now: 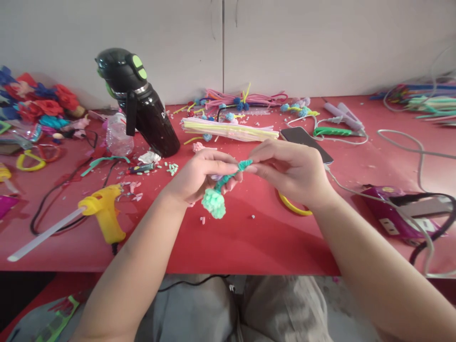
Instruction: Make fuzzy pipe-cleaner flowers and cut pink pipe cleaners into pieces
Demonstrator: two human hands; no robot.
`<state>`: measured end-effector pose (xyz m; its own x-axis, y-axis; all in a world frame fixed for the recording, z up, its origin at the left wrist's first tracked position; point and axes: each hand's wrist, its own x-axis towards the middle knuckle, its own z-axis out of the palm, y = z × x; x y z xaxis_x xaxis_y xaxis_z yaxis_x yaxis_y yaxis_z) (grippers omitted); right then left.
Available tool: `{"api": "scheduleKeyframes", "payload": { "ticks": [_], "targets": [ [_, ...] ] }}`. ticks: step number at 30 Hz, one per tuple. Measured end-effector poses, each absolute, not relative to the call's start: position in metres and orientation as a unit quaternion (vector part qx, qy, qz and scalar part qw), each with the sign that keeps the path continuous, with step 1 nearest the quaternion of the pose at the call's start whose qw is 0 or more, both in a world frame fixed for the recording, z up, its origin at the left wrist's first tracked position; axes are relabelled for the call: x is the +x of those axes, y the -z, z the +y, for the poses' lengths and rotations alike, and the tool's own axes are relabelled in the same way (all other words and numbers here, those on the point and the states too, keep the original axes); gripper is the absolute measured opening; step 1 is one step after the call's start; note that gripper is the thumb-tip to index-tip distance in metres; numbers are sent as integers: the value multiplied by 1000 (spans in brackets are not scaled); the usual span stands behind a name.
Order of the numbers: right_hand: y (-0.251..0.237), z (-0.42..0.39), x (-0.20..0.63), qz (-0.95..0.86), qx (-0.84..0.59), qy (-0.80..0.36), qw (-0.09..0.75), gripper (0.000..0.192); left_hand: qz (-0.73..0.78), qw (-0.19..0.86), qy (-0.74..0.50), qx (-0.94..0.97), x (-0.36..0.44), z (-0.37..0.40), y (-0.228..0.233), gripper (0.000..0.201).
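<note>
Forearms [142, 266] flank a fluffy mint ball [213, 203] with coiled teal stem [223, 181].

A: What does the left hand [199, 175] hold?
B: A teal stem [223, 182]; a pale green bloom [213, 203] hangs below its fingers [224, 167].
A: And the right hand [295, 166]?
B: Its fingers pinch the stem's coiled tip [244, 165].
A: What's on the desk [256, 247]?
B: 1 black bottle [153, 118] just beside 1 clear bottle [119, 135]. A glue gun [105, 206] lies near the left forearm [138, 261], a phone [302, 140] beyond the right hand, 1 bundle of pipe cleaners [230, 129] between black bottle and phone.
</note>
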<state>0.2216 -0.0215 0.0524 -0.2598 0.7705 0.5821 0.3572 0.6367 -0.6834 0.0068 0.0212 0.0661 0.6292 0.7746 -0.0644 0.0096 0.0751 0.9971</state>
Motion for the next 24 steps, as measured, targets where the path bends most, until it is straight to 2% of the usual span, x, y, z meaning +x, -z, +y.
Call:
{"api": "scheduleKeyframes", "payload": {
  "ticks": [5, 13, 17, 24],
  "targets": [
    [-53, -23, 220, -774, -368, -190, 478, 19, 300, 710, -255, 584, 7, 25, -61, 19],
    [-51, -21, 217, -748, -403, -203, 486, 27, 360, 645, -304, 602, 13, 21, -64, 25],
    [-50, -20, 218, -754, -408, -206, 472, 23, 384, 610, -338, 605, 13, 22, -63, 22],
    [-51, -20, 220, -806, -380, -131, 434, 17, 378, 626, -324, 600, 10, 26, -59, 20]
  ]
}}
